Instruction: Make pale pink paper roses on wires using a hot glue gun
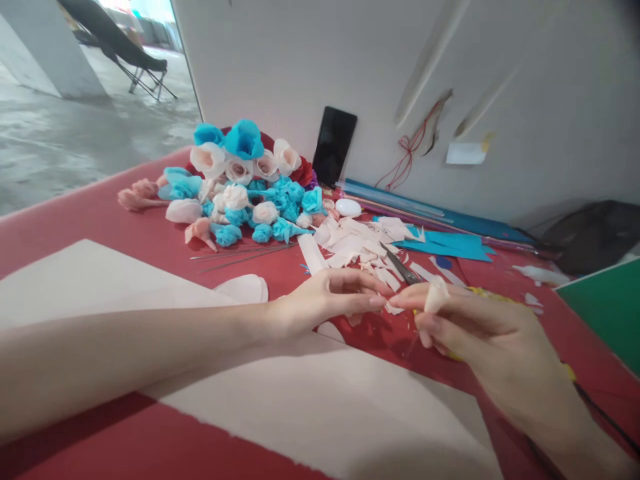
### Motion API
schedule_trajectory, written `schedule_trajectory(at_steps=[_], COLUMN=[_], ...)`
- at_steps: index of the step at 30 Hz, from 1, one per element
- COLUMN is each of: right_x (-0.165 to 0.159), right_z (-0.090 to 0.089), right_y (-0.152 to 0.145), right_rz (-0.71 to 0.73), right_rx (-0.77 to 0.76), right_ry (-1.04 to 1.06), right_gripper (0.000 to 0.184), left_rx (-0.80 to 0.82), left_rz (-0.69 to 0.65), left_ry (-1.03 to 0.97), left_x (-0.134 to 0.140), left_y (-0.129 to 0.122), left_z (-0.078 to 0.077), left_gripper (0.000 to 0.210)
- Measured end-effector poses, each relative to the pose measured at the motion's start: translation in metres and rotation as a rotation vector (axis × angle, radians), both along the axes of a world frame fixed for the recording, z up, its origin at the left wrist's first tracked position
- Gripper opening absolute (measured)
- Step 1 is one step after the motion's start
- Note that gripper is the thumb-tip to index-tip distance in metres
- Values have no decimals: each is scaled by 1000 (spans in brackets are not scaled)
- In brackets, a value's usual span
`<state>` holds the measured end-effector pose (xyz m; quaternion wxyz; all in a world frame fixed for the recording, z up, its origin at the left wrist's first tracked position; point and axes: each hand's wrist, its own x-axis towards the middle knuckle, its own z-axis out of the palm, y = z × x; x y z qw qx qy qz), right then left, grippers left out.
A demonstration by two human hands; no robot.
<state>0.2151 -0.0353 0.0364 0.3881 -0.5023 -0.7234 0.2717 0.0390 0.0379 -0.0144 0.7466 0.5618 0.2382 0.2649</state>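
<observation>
My right hand [500,340] pinches a small cream paper flower bud [437,295] between thumb and fingers. A thin stem seems to run down below that hand. My left hand [330,300] reaches across the middle of the table, fingers stretched out and slightly apart from the thumb; nothing shows between them. Its fingertips are close to the right hand's forefinger. Under and beside the left hand lie pale rounded paper petals [245,289]. Scissors [400,265] rest among pale paper scraps [350,243] just beyond both hands.
Blue, white and pink paper flowers [240,200] are heaped at the back left, near thin wires [245,253]. A dark phone [335,145] leans on the wall. Large pale sheets [310,400] cover the red table [90,447]; blue paper [445,245] lies right, beside a green board [610,307].
</observation>
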Motion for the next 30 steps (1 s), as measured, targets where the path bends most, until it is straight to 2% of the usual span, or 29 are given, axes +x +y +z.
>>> schedule_trajectory(at_steps=[3, 5, 7, 10, 11, 13, 15, 20, 27, 30], right_x=[2, 3, 3, 3, 2, 1, 0, -3, -6, -7], right_z=[0, -2, -3, -2, 0, 4, 9, 11, 7, 7], right_y=[-3, -4, -3, 0, 0, -1, -2, -4, -4, -4], right_rz=[34, 63, 92, 86, 78, 76, 87, 103, 159, 179], right_rx=[119, 183, 222, 268, 288, 324, 350, 404, 418, 396], right_ry=[1, -8, -13, -3, 3, 10, 14, 38, 114, 127], right_gripper=[21, 27, 28, 28, 28, 23, 18, 20, 39, 42], left_rx=[108, 218, 361, 603, 704, 1121, 1314, 1367, 1428, 1435], left_rz=[12, 65, 159, 262, 261, 293, 344, 423, 436, 449], left_ry=[20, 21, 4, -68, -103, -143, -92, 42, 12, 36], left_x=[0, -1, -3, -6, -6, -6, -4, 2, -4, -3], left_y=[-2, -4, -7, -13, -16, -21, -27, -37, -39, -40], left_z=[-1, 2, 11, 32, 39, 53, 62, 71, 73, 73], left_gripper=[19, 19, 15, 9, 12, 21, 25, 6, 8, 5])
